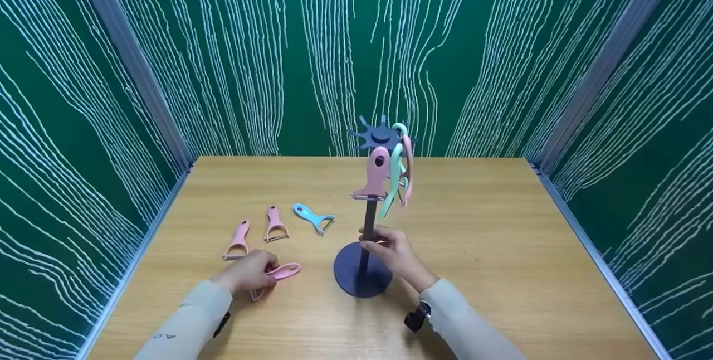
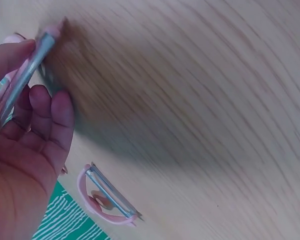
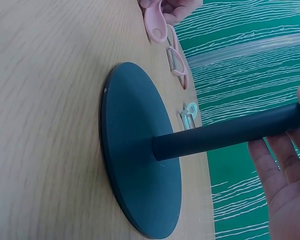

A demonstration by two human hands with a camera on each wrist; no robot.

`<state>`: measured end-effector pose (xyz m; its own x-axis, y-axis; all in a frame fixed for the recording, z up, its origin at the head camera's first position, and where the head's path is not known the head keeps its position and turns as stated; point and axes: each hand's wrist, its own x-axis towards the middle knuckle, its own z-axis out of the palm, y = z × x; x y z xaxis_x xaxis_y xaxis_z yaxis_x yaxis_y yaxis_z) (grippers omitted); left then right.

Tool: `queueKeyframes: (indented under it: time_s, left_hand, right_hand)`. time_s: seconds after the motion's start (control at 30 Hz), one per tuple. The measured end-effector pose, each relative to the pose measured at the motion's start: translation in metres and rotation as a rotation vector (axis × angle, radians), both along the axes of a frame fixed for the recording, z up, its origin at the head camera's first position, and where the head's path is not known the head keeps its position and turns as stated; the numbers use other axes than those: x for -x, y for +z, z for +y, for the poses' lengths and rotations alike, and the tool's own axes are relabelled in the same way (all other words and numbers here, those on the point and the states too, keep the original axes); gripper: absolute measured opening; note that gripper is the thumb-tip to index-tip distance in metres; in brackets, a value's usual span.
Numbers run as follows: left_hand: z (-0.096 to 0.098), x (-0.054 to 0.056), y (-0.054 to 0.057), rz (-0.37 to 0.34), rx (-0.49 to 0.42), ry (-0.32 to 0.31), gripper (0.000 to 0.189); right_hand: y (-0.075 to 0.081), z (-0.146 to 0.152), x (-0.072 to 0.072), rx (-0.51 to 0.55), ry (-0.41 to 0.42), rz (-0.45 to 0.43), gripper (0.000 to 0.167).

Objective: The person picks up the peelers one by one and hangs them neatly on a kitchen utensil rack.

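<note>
My left hand [image 1: 248,272] grips a pink peeler [image 1: 278,273] low over the table, its looped handle end pointing right. In the left wrist view the peeler's metal blade [image 2: 27,75] lies between thumb and curled fingers. My right hand [image 1: 398,253] holds the dark post [image 1: 369,218] of an upright stand, thumb on one side and fingers on the other. The stand's round base [image 3: 135,150] rests on the table. From its hooked top [image 1: 381,136] hang several peelers: a pink peeler [image 1: 375,179] at the front, with green peelers [image 1: 395,173] and another pink peeler [image 1: 410,173] on the right.
Two pink peelers [image 1: 273,216] [image 1: 242,230] and a blue peeler [image 1: 303,212] lie on the wooden table [image 1: 501,226], left of the stand. Green walls with white wavy lines [image 1: 328,42] enclose the table at the back and sides.
</note>
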<state>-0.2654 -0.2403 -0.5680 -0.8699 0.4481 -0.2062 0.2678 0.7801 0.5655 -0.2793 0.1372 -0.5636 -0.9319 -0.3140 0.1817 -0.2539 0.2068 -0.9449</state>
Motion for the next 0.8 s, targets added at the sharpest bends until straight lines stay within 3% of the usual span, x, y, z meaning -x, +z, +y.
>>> queueKeyframes:
  time_s: [0.13,0.37,0.6,0.8]
  left_hand:
    - [0.001,-0.001,0.001,-0.001,-0.044,-0.007,0.007]
    - [0.004,-0.001,0.006,-0.068,-0.113,0.086,0.006]
    - [0.005,-0.001,0.012,-0.027,-0.147,0.07,0.007]
    - [0.004,-0.001,0.014,-0.09,-0.168,0.13,0.016]
  right_hand:
    - [0.0,0.0,-0.001,0.005,0.0,-0.012,0.024]
    - [0.002,0.0,0.0,0.011,-0.01,-0.038,0.025]
    - [0.001,0.0,0.003,0.019,0.016,0.058,0.025]
    - [0.001,-0.001,0.002,0.01,0.005,0.035,0.023]
